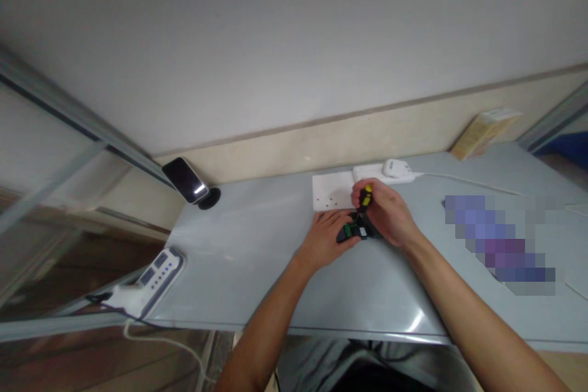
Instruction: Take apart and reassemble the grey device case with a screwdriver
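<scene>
A small black device (342, 236) with a green circuit board showing lies on the grey table. My left hand (324, 240) is closed around its left side, fingers over the far edge and thumb along the near one. In the fist of my right hand (390, 213) is a screwdriver (365, 196) with a yellow and black handle, held upright and pointing down at the device. Whether its tip touches a screw is too small to tell. Just behind the device is a sheet of white paper (327, 187) with several small dark specks on it.
A white power strip (367, 173) with a plugged-in adapter sits by the wall, its cable running right. At the left are a phone on a round stand (186, 180) and another power strip (160, 275). On the right are a yellowish box (482, 133) and a pixelated object (498, 242).
</scene>
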A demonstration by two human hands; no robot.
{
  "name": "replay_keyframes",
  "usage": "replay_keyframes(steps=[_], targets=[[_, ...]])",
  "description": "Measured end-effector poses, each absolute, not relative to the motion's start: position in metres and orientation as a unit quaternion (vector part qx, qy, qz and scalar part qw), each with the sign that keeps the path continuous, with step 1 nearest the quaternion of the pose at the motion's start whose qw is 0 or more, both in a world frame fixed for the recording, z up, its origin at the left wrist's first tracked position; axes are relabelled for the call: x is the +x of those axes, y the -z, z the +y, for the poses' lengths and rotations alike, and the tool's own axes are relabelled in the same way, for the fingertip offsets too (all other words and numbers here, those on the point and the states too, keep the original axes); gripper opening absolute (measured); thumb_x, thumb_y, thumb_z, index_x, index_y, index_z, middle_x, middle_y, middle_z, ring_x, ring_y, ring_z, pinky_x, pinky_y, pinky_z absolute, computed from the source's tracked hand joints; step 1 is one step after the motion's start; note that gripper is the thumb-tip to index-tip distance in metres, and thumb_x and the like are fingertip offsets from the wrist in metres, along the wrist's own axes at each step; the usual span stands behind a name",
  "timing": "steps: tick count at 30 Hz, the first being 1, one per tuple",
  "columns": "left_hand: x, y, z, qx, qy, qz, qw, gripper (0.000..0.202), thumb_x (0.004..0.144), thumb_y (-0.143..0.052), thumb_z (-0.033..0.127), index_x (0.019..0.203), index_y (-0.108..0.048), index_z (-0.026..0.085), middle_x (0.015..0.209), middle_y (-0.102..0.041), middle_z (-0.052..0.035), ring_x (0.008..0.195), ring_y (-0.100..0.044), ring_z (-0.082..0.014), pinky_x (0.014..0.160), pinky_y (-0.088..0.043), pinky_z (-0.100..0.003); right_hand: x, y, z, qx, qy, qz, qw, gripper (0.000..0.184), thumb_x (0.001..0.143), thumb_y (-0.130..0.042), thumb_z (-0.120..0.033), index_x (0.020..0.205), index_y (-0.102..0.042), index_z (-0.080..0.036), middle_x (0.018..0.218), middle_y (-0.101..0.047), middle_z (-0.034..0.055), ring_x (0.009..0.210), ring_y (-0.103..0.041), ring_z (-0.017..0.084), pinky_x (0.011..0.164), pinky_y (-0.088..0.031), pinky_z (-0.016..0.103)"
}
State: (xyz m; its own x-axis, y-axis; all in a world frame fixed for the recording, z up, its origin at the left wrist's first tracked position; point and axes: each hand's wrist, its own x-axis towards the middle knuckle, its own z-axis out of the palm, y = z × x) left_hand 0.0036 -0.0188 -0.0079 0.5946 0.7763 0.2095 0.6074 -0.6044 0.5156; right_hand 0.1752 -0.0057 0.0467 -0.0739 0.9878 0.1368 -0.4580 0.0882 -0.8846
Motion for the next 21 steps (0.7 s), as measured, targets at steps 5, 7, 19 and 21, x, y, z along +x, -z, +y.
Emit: replay_keyframes(steps=[5,7,19,21], targets=[[0.0041,0.0055,-0.0192,0.871,-0.206,0.402,0.195,0.029,0.095,-0.065,0.044,0.117,-0.062,0.026,0.137,-0.065,-0.0040,0.132,-0.054,-0.0233,0.112,-0.038,-0.043,0.1748,-0.0458,-0.0054,-0.306,-0.591,-0.419,0.617,0.042,0.070,-0.087,-0.048,0.086,-0.054,-0.027,0.073,-0.056,-0.0042,0.059,-0.053,0.012,0.055,-0.041,0.025],[0.0039,0.0063,-0.0191,0.870,-0.205,0.404,0.196,0.029,0.094,-0.066,0.044,0.117,-0.062,0.026,0.138,-0.065,-0.0032,0.130,-0.056,-0.0228,0.112,-0.038,-0.042,0.1736,-0.0445,-0.0034,-0.304,-0.570,-0.425,0.634,0.039,0.078,-0.077,-0.059,0.090,-0.056,-0.028,0.063,-0.045,-0.0061,0.052,-0.042,0.011,0.050,-0.035,0.025],[0.0036,0.0068,-0.0192,0.866,-0.216,0.402,0.205,0.027,0.095,-0.066,0.044,0.114,-0.062,0.025,0.139,-0.064,-0.0035,0.129,-0.056,-0.0231,0.110,-0.037,-0.042,0.1737,-0.0389,-0.0014,-0.325,-0.566,-0.401,0.643,0.043,0.075,-0.084,-0.048,0.086,-0.047,-0.027,0.065,-0.051,-0.0079,0.049,-0.044,0.009,0.047,-0.034,0.021],[0.0034,0.0076,-0.0190,0.865,-0.218,0.402,0.205,0.027,0.094,-0.066,0.044,0.113,-0.062,0.025,0.137,-0.065,-0.0033,0.128,-0.057,-0.0231,0.109,-0.038,-0.042,0.1750,-0.0377,0.0001,-0.322,-0.556,-0.402,0.652,0.035,0.084,-0.072,-0.057,0.092,-0.054,-0.028,0.057,-0.039,-0.0090,0.044,-0.032,0.008,0.043,-0.027,0.022]])
